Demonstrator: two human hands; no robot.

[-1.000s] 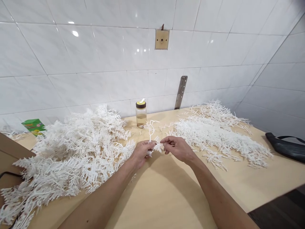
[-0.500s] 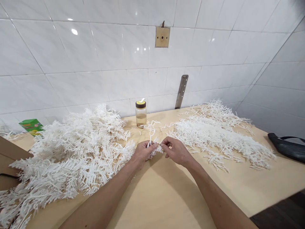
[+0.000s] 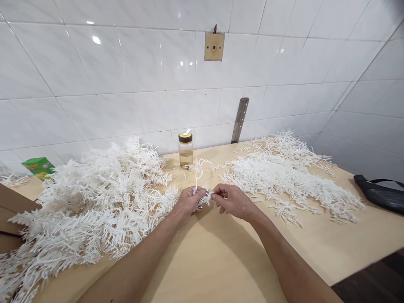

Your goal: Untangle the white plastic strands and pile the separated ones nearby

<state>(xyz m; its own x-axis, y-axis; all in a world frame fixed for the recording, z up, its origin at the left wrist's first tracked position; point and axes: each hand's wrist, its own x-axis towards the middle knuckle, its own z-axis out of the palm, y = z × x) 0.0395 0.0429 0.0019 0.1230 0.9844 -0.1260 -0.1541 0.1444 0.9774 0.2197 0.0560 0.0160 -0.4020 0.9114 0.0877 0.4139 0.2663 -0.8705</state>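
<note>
My left hand [image 3: 188, 202] is closed around a white branching plastic sprig [image 3: 203, 201], its thin stem rising above the fingers. Facing it from the right, my right hand [image 3: 232, 199] pinches at the tips of the same sprig with thumb and forefinger. A large heap of similar white sprigs [image 3: 104, 202] lies to the left of my hands, and a flatter pile of white sprigs [image 3: 284, 176] to the right. Just beyond my hands, a few loose white bits lie near a clear jar [image 3: 186, 151] with a dark-rimmed yellow lid and pale liquid inside.
The pale wooden table [image 3: 221, 269] meets a white tiled wall. A metal bracket [image 3: 240, 120] leans there, below a wall plate [image 3: 214, 46]. A green box [image 3: 39, 167] and a cardboard box [image 3: 15, 210] stand at left; a black bag [image 3: 378, 193] lies at the right edge.
My right hand has shifted slightly down and left, nearer my left hand. The sprig's upright stem leans a little differently. The piles look the same.
</note>
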